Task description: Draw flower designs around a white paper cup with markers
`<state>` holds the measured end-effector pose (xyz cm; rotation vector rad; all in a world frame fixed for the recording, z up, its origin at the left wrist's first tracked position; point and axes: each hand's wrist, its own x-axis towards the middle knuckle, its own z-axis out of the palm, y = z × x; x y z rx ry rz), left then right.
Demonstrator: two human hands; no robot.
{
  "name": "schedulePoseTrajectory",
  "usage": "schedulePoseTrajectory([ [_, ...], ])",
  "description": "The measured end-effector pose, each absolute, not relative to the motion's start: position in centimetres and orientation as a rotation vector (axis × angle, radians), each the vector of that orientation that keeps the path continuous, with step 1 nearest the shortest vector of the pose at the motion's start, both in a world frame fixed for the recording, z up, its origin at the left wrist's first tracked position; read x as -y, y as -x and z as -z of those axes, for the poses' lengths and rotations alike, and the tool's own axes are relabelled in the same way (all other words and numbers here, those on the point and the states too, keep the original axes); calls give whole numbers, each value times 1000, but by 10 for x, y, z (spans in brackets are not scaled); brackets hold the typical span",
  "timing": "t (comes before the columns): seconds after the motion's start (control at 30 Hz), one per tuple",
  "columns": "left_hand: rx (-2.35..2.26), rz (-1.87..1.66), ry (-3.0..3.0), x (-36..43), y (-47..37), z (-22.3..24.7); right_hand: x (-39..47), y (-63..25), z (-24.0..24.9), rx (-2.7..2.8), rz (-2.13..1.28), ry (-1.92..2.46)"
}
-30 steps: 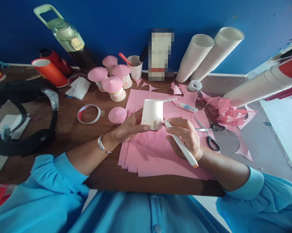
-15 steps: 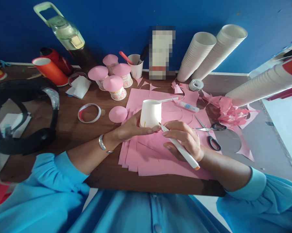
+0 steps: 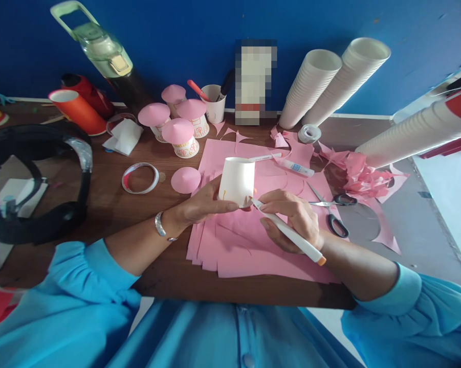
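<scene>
A white paper cup [image 3: 238, 179] is upside down in my left hand [image 3: 205, 202], whose fingers are closed around it near its lower edge. Small yellow-orange marks show low on its side. My right hand [image 3: 295, 220] grips a white marker [image 3: 291, 234] with an orange end cap; its tip meets the cup's lower right side. Under both hands lies a stack of pink paper sheets [image 3: 245, 255]. A pink paper cone [image 3: 186, 180] rests left of the cup. Behind it stand several decorated cups with pink cone tops [image 3: 178, 132].
Open scissors [image 3: 333, 204] and a glue tube [image 3: 297, 167] lie at the right by crumpled pink scraps [image 3: 368, 176]. Tall cup stacks [image 3: 309, 87] stand behind. A tape roll [image 3: 140, 179], a black headset-like band [image 3: 86, 189] and a bottle [image 3: 105, 56] are at the left.
The marker and my right hand have shifted slightly right and down. The cup is tilted a little differently, and a small mark now shows near the marker's tip.
</scene>
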<state>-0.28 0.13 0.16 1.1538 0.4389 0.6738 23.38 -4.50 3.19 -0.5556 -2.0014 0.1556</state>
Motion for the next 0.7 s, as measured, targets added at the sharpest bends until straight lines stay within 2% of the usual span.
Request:
schedulePoseTrajectory([
  [0.7, -459, -629, -1201, 0, 4, -11, 47, -235, -33, 2060, -168, 588],
])
